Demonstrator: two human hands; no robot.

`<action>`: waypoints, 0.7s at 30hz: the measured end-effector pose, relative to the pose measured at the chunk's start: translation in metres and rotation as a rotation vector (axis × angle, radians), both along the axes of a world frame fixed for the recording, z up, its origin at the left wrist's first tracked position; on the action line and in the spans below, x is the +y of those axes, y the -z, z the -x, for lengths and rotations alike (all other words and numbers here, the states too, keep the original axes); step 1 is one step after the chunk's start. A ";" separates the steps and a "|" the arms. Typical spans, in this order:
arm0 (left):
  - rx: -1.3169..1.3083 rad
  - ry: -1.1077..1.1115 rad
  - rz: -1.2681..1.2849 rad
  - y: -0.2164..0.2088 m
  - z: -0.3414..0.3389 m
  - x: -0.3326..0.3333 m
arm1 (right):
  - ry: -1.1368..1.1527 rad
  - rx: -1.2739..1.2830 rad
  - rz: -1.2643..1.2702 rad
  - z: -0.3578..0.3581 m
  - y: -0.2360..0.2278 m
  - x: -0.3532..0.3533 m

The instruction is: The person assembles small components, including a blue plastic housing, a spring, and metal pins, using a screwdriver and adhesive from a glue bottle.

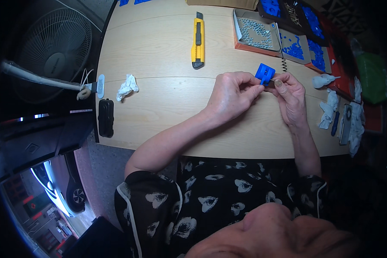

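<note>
Over the right half of the table, my left hand (234, 95) pinches a small blue plastic part (265, 73) between thumb and fingers. The part has a squarish body with a dark opening and a narrow end at my fingertips. Close against its right side is my right hand (291, 96), its thumb and fingers closed together. Something thin seems to show at those fingertips, too small to name. Behind the hands, a dark coiled spring-like cord (284, 64) hangs by the boxes.
A yellow utility knife (198, 43) lies beyond my hands. At back right stand a box of clear beads (256, 32) and boxes of small blue parts (293, 48). A white nozzled bottle (324, 81) and crumpled tissue (330, 107) lie right; a black case (106, 117) sits left.
</note>
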State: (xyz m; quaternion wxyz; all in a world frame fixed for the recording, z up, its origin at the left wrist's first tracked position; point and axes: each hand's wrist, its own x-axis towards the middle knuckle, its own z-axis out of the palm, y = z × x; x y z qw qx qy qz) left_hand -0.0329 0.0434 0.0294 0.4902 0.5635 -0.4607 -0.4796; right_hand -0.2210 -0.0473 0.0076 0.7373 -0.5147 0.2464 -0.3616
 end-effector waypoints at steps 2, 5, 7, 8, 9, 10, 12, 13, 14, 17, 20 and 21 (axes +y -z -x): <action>-0.103 -0.034 0.097 0.000 0.000 0.001 | -0.026 -0.015 -0.025 0.001 0.002 -0.002; -0.078 -0.007 0.024 -0.005 -0.001 0.001 | -0.043 -0.047 -0.057 -0.001 -0.002 0.000; 0.046 0.004 -0.016 -0.002 -0.002 -0.001 | -0.042 -0.061 -0.064 -0.001 -0.003 0.000; 0.166 0.020 -0.059 -0.001 -0.002 -0.001 | -0.042 -0.059 -0.081 0.001 -0.002 -0.001; 0.168 0.019 -0.057 0.000 0.000 -0.001 | -0.042 -0.057 -0.098 0.003 -0.001 -0.001; 0.224 -0.004 -0.049 0.000 0.002 -0.002 | -0.043 -0.054 -0.096 0.004 -0.001 -0.002; 0.281 -0.027 -0.041 -0.001 0.003 -0.002 | -0.027 -0.071 -0.157 0.005 0.002 -0.002; 0.267 -0.037 -0.016 -0.003 0.002 -0.001 | -0.027 -0.070 -0.157 0.006 0.003 -0.002; 0.254 -0.048 0.010 -0.005 0.002 -0.001 | -0.040 -0.083 -0.175 0.007 0.003 -0.003; 0.207 -0.048 0.037 -0.003 0.001 -0.001 | -0.049 -0.086 -0.186 0.007 0.003 -0.003; 0.177 0.005 0.013 0.001 -0.001 -0.002 | -0.028 -0.072 -0.158 0.004 0.001 0.000; 0.177 0.005 0.014 0.000 -0.001 -0.002 | -0.010 -0.067 -0.135 0.003 0.000 0.001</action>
